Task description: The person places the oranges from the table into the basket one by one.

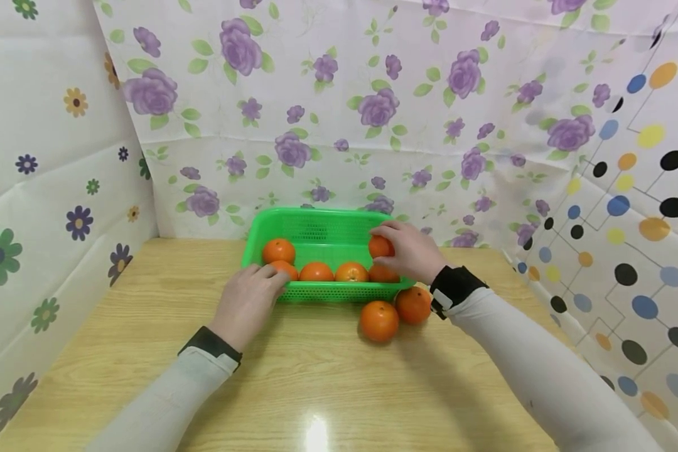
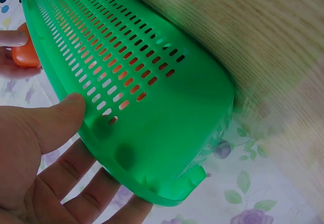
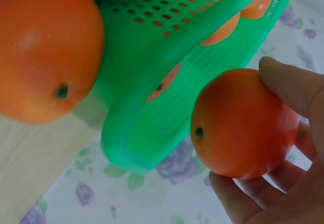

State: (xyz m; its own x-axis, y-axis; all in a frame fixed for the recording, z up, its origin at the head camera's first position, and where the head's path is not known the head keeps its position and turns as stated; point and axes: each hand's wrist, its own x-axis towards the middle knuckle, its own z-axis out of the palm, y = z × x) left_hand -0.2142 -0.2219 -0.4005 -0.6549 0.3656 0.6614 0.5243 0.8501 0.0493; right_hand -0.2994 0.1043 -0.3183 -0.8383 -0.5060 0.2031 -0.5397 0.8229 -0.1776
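Step in hand, as it reads: loading oranges into the green basket (image 1: 322, 235). The right hand (image 1: 409, 251) holds an orange (image 1: 380, 246) curled in its fingers, just over the basket's 3 o'clock rim. The left hand (image 1: 248, 301) braces the 8 o'clock corner, thumb on the perforated wall and fingers curled round the rim (image 2: 167, 193).

Basket sits at 12 o'clock on the wooden surface (image 1: 147, 351), against the floral backdrop. About five oranges are already inside, in a row along the near wall plus one at 10 o'clock. Two more oranges (image 1: 380, 320) (image 1: 413, 305) lie on the surface at 5 o'clock of the basket, touching each other, just outside the wall.

Next move likely calls for lowering the held orange into a free spot behind the row and letting go gently so it doesn't roll.

The held orange (image 3: 245, 125) looks smooth, glossy, uniformly coloured, with a small dark stem dimple; possibly artificial.
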